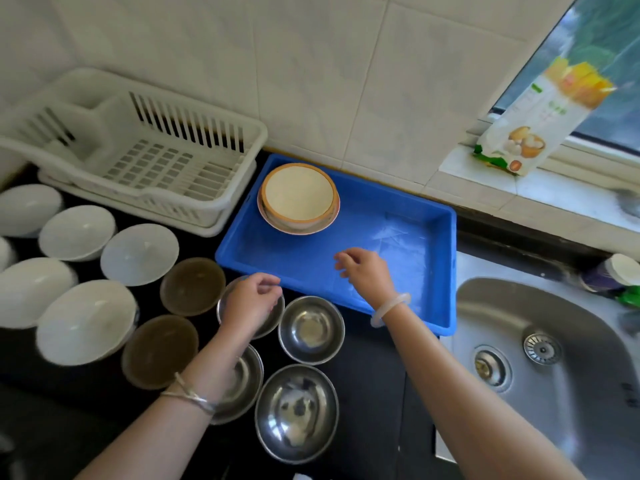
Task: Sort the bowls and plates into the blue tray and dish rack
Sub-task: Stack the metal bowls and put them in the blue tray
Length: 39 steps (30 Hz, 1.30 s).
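Over the blue tray point(408, 237), right hand point(367, 275) hovers loosely spread, empty; at nine o'clock, left hand point(251, 303) pinches a steel bowl point(277, 315).

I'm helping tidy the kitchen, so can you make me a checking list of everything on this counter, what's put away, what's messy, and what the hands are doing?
Surface: dark countertop, mostly covered with bowls.
Job's things: blue tray holds one orange-rimmed bowl sitting on a plate. White dish rack holds no dishes. On the counter: white bowls, two brown bowls, four steel bowls.
Clutter: packet leaning on the windowsill; containers by the sink.
Grippers: left hand over a steel bowl, grip unclear; right hand over the tray, holding nothing.
Cables: nothing seen.
Surroundings: tiled wall, window.
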Tool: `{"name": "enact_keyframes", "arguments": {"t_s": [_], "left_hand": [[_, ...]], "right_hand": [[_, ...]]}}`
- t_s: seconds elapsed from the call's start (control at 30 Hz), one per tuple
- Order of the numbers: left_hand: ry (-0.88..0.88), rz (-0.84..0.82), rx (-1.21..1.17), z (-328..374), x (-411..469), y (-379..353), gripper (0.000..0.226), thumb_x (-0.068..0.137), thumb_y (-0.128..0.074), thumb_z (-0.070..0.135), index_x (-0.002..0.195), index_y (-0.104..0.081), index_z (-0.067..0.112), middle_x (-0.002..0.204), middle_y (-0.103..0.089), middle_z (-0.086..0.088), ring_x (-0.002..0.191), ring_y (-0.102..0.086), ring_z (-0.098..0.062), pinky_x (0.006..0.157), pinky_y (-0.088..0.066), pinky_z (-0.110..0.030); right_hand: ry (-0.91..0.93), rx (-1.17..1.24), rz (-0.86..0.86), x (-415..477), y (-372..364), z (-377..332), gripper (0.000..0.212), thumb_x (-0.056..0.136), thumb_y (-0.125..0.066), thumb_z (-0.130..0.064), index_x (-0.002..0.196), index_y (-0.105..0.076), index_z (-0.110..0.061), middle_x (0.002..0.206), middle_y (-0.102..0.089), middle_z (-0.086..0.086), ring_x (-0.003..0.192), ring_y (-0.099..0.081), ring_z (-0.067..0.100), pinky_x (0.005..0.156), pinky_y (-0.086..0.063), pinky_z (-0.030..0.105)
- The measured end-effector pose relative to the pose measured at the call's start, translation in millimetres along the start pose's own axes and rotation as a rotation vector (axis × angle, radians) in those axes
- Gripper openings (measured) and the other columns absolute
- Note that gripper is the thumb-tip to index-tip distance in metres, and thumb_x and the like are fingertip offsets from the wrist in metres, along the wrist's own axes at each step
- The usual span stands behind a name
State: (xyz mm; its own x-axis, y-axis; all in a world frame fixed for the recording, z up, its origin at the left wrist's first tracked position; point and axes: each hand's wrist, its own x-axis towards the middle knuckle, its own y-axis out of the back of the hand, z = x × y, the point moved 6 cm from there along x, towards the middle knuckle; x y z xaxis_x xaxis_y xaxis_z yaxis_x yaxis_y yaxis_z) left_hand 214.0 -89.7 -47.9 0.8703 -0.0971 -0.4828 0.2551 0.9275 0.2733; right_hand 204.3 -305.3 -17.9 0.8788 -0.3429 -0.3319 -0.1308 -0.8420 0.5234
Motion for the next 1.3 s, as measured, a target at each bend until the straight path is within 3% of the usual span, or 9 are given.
{"name": "enact_keyframes", "arguments": {"t_s": [0.13, 0.27, 0.47, 0.63, 0.73, 0.83, 0.97, 1.1, 1.3], "left_hand": [[-0.002, -0.039, 0.195, -34, -44, -4, 0.010, 0.081, -0.067, 0.008, 0.083, -0.062, 0.016, 0.076, -0.063, -0.002, 0.078, -0.060, -0.020, 0.077, -0.047, -0.032], [-0.017, -0.073, 0.355, -51, -65, -10, 0.016, 0.079, -0.070, 0.011, 0.090, -0.064, 0.020, 0.091, -0.066, 0.004, 0.088, -0.062, -0.011, 0.076, -0.043, -0.022], [-0.033, -0.083, 0.496, -55, -71, -23, 0.020, 0.076, -0.069, 0.007, 0.093, -0.062, 0.015, 0.099, -0.068, -0.001, 0.096, -0.063, -0.017, 0.085, -0.048, -0.031], [-0.035, -0.079, 0.609, -59, -73, -29, 0.015, 0.078, -0.061, 0.003, 0.083, -0.059, 0.018, 0.086, -0.067, 0.002, 0.081, -0.060, -0.015, 0.055, -0.037, -0.020], [-0.034, -0.076, 0.609, -59, -71, -30, 0.015, 0.082, -0.059, 0.004, 0.086, -0.065, 0.018, 0.085, -0.069, 0.002, 0.075, -0.057, -0.010, 0.051, -0.032, -0.013], [-0.048, -0.111, 0.620, -56, -70, -31, 0.015, 0.082, -0.062, 0.007, 0.091, -0.068, 0.017, 0.088, -0.070, 0.003, 0.075, -0.058, -0.007, 0.055, -0.037, -0.013], [-0.077, -0.143, 0.590, -44, -69, -32, 0.019, 0.079, -0.067, 0.007, 0.096, -0.070, 0.015, 0.091, -0.072, 0.001, 0.085, -0.065, -0.012, 0.079, -0.052, -0.026], [-0.127, -0.174, 0.611, -27, -66, -32, 0.022, 0.079, -0.067, 0.007, 0.100, -0.070, 0.014, 0.095, -0.072, -0.001, 0.088, -0.066, -0.012, 0.081, -0.050, -0.022], [-0.120, -0.240, 0.669, -22, -64, -41, 0.019, 0.078, -0.069, 0.013, 0.097, -0.071, 0.015, 0.098, -0.073, -0.001, 0.093, -0.067, -0.013, 0.087, -0.052, -0.029]], "right_hand": [[-0.124, -0.068, -0.026, -41, -6, 51, 0.023, 0.087, -0.051, -0.018, 0.079, -0.067, -0.004, 0.070, -0.067, 0.003, 0.064, -0.060, 0.022, 0.069, -0.053, 0.039], [-0.211, -0.192, -0.061, -70, -18, 91, 0.019, 0.087, -0.050, -0.026, 0.083, -0.065, -0.015, 0.080, -0.070, 0.005, 0.077, -0.066, 0.024, 0.075, -0.053, 0.036], [-0.292, -0.042, -0.122, -71, -43, 104, 0.012, 0.090, -0.056, -0.022, 0.083, -0.063, -0.016, 0.072, -0.066, 0.002, 0.059, -0.065, 0.014, 0.069, -0.061, 0.034], [-0.354, 0.191, -0.121, -70, -43, 105, 0.017, 0.090, -0.055, -0.006, 0.078, -0.067, -0.014, 0.078, -0.068, 0.005, 0.069, -0.070, 0.014, 0.061, -0.060, 0.023], [-0.340, 0.181, -0.104, -74, -35, 103, 0.021, 0.088, -0.055, -0.005, 0.074, -0.067, -0.016, 0.077, -0.069, 0.005, 0.068, -0.070, 0.012, 0.057, -0.058, 0.019], [-0.331, 0.191, -0.082, -80, -25, 100, 0.022, 0.087, -0.055, -0.004, 0.074, -0.069, -0.015, 0.075, -0.069, 0.004, 0.061, -0.069, 0.009, 0.051, -0.054, 0.014], [-0.324, 0.175, -0.054, -85, -11, 95, 0.026, 0.085, -0.055, -0.003, 0.064, -0.066, -0.010, 0.054, -0.066, -0.003, 0.048, -0.066, 0.004, 0.049, -0.050, 0.011], [-0.348, 0.155, -0.063, -88, 1, 91, 0.022, 0.083, -0.055, -0.006, 0.063, -0.065, -0.007, 0.042, -0.063, -0.006, 0.046, -0.066, 0.005, 0.045, -0.046, 0.009], [-0.414, 0.250, -0.061, -89, 11, 96, 0.018, 0.082, -0.057, -0.005, 0.067, -0.067, -0.001, 0.047, -0.063, 0.002, 0.050, -0.067, 0.012, 0.062, -0.058, 0.023]]}}
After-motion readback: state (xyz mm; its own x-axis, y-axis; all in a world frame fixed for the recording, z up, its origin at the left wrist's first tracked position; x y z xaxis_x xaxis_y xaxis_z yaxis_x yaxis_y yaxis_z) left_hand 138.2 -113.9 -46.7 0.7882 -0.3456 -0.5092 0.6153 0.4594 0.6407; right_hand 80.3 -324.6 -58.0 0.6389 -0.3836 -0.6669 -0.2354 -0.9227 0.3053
